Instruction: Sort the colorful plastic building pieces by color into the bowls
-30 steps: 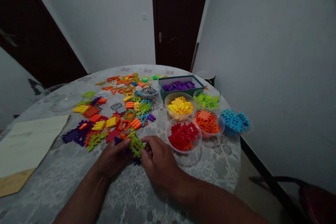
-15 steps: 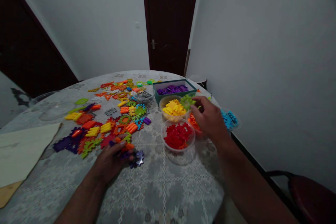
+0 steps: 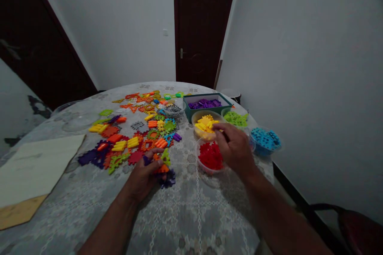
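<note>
My left hand (image 3: 145, 177) rests low over the table, its fingers closed round a few plastic building pieces: an orange piece (image 3: 163, 168), a lime-green piece (image 3: 165, 157) and a dark purple piece (image 3: 169, 178). My right hand (image 3: 235, 147) is above the tubs with thumb and forefinger curled together; whether anything is between them is hidden. Its fingertips are by the tub of yellow pieces (image 3: 204, 123). Just below and left of that hand stands the tub of red pieces (image 3: 210, 155). Lime-green pieces (image 3: 235, 118) lie in a tub behind it.
Mixed coloured pieces (image 3: 131, 143) spread over the table's left half. A green-edged box (image 3: 187, 112) holds purple pieces; a tub of blue pieces (image 3: 265, 139) stands near the right edge. A clear tub of grey pieces (image 3: 172, 108) and a pale board (image 3: 38, 167) are also there.
My right hand has let go of the lime-green piece and come left and down from the green tub. My left hand still holds its pieces. The view has shifted slightly left.
</note>
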Demonstrator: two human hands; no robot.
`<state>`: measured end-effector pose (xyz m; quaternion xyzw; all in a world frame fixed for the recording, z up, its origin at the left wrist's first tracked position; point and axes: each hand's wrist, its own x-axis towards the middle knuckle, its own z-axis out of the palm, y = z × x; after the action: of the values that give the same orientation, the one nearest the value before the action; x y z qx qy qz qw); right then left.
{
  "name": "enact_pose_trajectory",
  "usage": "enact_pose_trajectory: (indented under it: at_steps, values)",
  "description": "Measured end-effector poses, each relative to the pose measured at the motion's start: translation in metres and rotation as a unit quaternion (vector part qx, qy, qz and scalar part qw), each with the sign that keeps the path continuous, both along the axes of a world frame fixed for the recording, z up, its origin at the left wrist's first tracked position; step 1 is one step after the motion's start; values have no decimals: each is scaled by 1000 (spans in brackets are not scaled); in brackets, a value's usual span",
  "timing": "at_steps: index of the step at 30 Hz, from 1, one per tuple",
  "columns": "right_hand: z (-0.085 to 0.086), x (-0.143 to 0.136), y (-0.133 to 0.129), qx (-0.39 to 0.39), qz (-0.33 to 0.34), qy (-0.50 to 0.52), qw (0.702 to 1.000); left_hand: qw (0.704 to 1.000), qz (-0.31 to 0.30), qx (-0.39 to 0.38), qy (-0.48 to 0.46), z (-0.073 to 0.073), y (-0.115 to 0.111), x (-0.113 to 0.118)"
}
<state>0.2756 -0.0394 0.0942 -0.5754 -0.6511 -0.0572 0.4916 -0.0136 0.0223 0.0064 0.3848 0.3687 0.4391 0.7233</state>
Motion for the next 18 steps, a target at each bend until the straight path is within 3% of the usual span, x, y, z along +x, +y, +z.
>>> enact_pose_trajectory:
  at_steps: [3,7,12,18]
  values:
    - [-10,-58,-20,-51,145,-31,988,1000,-4,9,-4,4,-3,4]
    - [-30,-96,-31,-139,202,-74,967,999,-19,24,-10,6,-8,7]
    - [-49,-98,-27,-138,190,-46,971,996,-74,57,-12,-1,-10,6]
    - [-58,-93,-21,-141,166,10,976,992,-106,69,-18,-3,-12,8]
